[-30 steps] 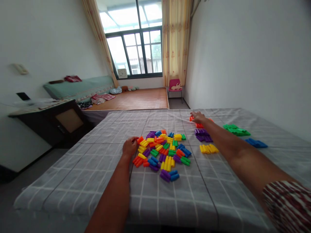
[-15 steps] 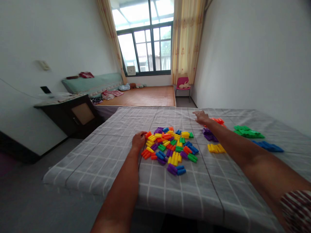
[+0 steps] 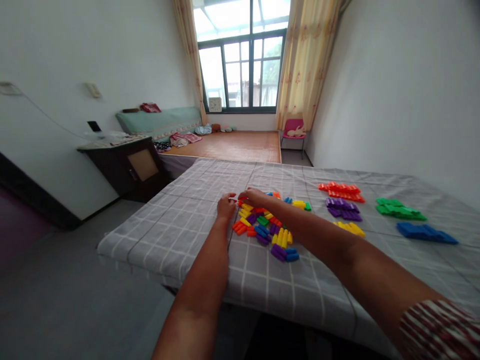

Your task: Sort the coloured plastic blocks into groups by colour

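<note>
Small plastic pieces in several colours form a mixed pile (image 3: 263, 220) on the checked tablecloth. At the pile's far left edge is my left hand (image 3: 226, 206), its thumb and fingers slightly apart beside an orange plastic piece (image 3: 240, 203). My right hand (image 3: 254, 197) reaches across the pile, and its bent fingers close on that orange piece, next to my left fingertips. The right forearm hides part of the pile. To the right lie single-colour groups: orange pieces (image 3: 341, 191), purple pieces (image 3: 343, 210), yellow pieces (image 3: 350, 228), green pieces (image 3: 400, 209) and blue pieces (image 3: 426, 233).
The grey checked tablecloth (image 3: 157, 225) covers the table up to its front edge. Beyond stand a bed with a brown mat (image 3: 240, 145), a pink chair (image 3: 293, 127) and a dark cabinet (image 3: 140, 165) at left. A wall rises on the right.
My right hand has moved left from near the orange group to the pile's left edge, meeting my left hand. The camera view has shifted, revealing more of the sorted groups.
</note>
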### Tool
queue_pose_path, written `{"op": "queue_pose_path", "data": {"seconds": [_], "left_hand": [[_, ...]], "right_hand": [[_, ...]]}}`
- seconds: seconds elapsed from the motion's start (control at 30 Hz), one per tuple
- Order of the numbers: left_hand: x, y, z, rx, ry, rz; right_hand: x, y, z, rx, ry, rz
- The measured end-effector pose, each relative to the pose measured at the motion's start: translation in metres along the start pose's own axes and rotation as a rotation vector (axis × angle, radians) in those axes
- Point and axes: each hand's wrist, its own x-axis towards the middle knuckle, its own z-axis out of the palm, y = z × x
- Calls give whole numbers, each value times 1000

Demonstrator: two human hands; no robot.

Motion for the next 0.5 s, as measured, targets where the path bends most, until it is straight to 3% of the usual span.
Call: {"op": "queue_pose_path", "data": {"seconds": [0.07, 0.17, 0.33, 0.5], "left_hand": [[-1, 0, -1, -1, 4, 8], [-1, 1, -1, 24, 4, 14], [2, 3, 2, 117, -27, 28], [3, 3, 2, 192, -52, 52]], "right_hand": [[2, 10, -7, 1, 26, 83], [-8, 44, -25, 5, 78, 239], [-63, 122, -40, 87, 132, 770], [-108, 162, -34, 28, 95, 824]]}}
